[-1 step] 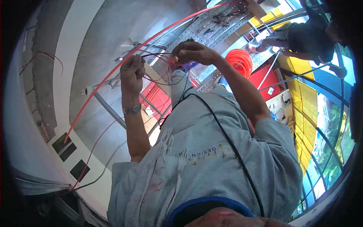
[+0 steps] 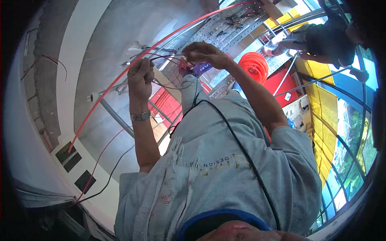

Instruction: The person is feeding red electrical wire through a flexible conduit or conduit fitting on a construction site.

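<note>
Gripping a dark wire (image 2: 163,56), the left hand (image 2: 140,74) is closed, the wire running across toward the right hand (image 2: 207,55); fingers there curled, hold cannot be told. Thin red wires (image 2: 183,66) bunch near those fingers. Purple item (image 2: 202,68) beside them shows more fully than a moment ago; wire handling appears ongoing.

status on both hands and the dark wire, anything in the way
Left hand closed on dark wire; right hand opposite, grip unclear; red tube passes close by left hand.
</note>
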The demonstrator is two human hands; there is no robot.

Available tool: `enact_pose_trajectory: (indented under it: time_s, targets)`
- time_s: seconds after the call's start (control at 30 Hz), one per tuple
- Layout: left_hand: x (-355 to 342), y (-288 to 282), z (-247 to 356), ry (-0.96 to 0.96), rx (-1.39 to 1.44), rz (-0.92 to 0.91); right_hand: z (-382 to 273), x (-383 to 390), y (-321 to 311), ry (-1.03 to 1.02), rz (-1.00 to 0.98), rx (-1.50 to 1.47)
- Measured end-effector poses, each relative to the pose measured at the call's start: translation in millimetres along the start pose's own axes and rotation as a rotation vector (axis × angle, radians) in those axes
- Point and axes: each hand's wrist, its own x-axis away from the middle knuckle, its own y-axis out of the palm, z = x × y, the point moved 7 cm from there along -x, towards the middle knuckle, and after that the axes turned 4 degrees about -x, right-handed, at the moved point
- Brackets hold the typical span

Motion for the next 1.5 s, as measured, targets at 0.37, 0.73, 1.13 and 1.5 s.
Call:
enact_pose_trajectory:
  time_s: [0.37, 0.73, 1.13, 1.5]
  targets:
    - [-1.5, 30.2, -19.0, -0.002, 0.111, 0.005, 36.3, 28.1, 67.7, 0.416, 0.279, -1.193]
    - [-2.3, 30.0, -72.7, -0.115, 0.206, 0.064, -53.0, 34.6, 41.7, 0.094, 0.671, -1.112]
    - [2.6, -25.5, 9.4, 0.088, -0.358, 0.145, 18.2, 110.9, -134.5, 0.087, -0.121, 1.331]
    - [26.2, -31.7, 55.1, 0.283, -0.795, 0.023, 104.3, 237.6, -236.0, 0.871, -0.004, 1.283]
